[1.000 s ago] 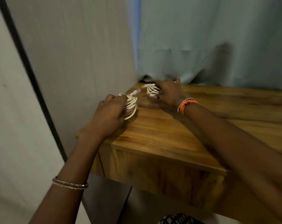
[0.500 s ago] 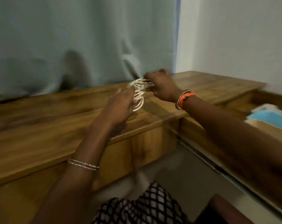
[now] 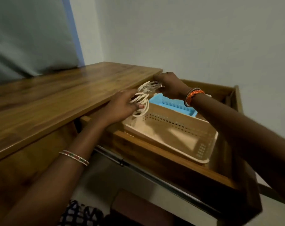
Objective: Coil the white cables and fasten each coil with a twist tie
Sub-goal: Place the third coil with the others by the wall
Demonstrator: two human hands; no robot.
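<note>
Both hands are raised just past the right end of the brown wooden worktop (image 3: 60, 101), above an open wooden drawer (image 3: 184, 162) that holds two plastic baskets. The left hand (image 3: 122, 108) has its fingers (image 3: 141, 106) curled through the loops of a coiled white cable (image 3: 141, 104), gripping it so that the rings hang over the near left corner of the beige perforated plastic basket (image 3: 174, 128). The right hand (image 3: 170, 86) is closed on a second coiled white cable (image 3: 149, 88), pinching it at the top; this coil sits just above the first and touches it, close against the edge of the worktop. Motion blur hides whether either coil carries a twist tie. Behind the beige basket, a light blue plastic basket (image 3: 171, 103) lies in the drawer, partly covered by the right wrist. That wrist wears an orange braided bracelet (image 3: 194, 95) with thin bangles beside it, and the left forearm wears a thin beaded bangle (image 3: 74, 158). A pale grey curtain (image 3: 29, 35) hangs behind the worktop at the left, and a plain white wall (image 3: 187, 38) fills the right
</note>
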